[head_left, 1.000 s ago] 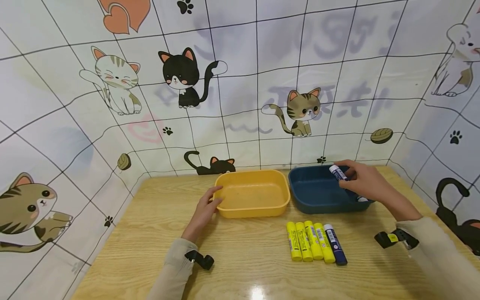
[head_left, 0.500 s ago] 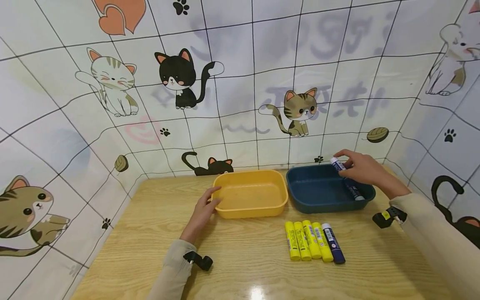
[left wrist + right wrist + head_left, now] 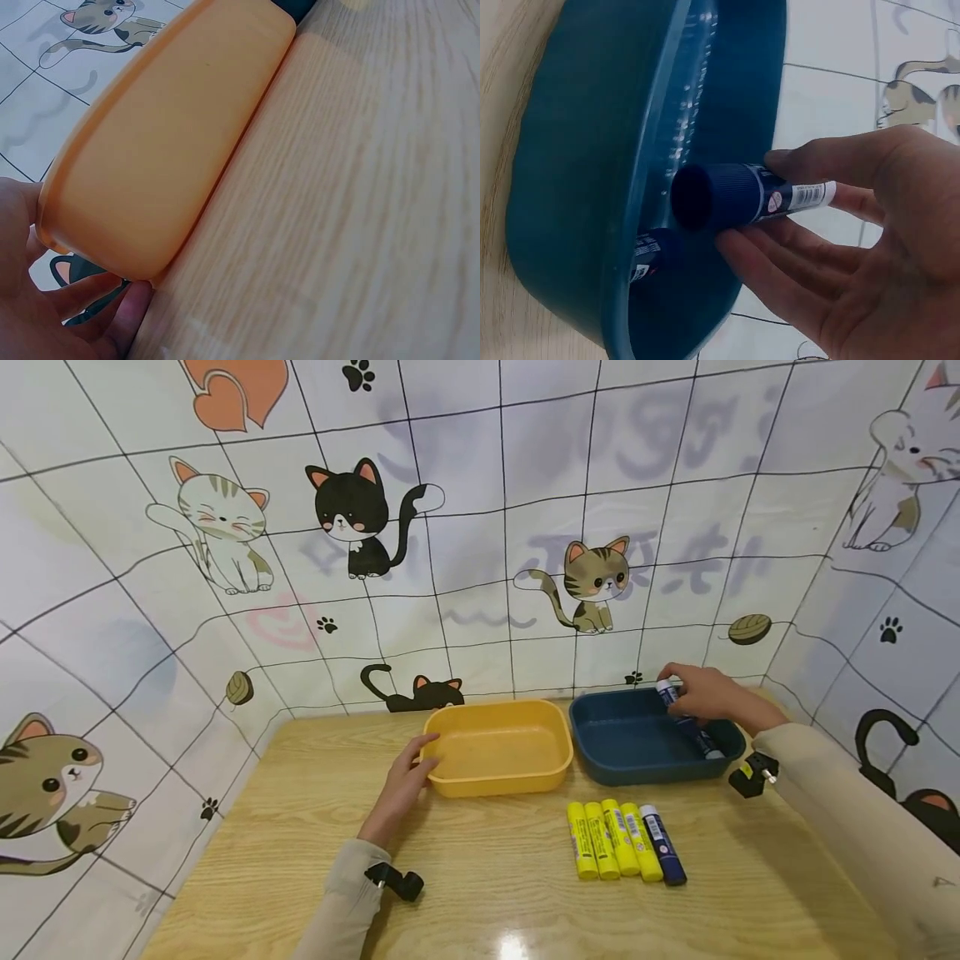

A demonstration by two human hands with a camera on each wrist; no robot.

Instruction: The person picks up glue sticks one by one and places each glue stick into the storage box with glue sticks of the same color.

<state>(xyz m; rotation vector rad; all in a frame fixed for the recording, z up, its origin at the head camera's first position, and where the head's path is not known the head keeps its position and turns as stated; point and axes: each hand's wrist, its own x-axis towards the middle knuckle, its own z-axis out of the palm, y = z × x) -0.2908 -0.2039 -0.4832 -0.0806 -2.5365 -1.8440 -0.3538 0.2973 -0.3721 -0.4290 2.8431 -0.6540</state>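
As I set this moment against a second ago, my right hand [image 3: 708, 697] has shifted toward the far side of the blue bin [image 3: 630, 772], and more of the loose navy stick [image 3: 651, 253] inside it shows. I take that to mean the held navy stick [image 3: 735, 196] is positioned over the bin's interior but not yet released. My right thumb and fingers pinch it, tilted; whether it touches the stick below, I cannot tell. Its ridged dark-blue end faces my right wrist view, the opposite tip is white, and the label carries a barcode and a small red mark. My left hand [image 3: 402, 787] grips the yellow bin [image 3: 498, 787] at its left edge. On the desk [image 3: 487, 893], four yellow sticks [image 3: 621, 843] lie beside another navy stick [image 3: 663, 845].
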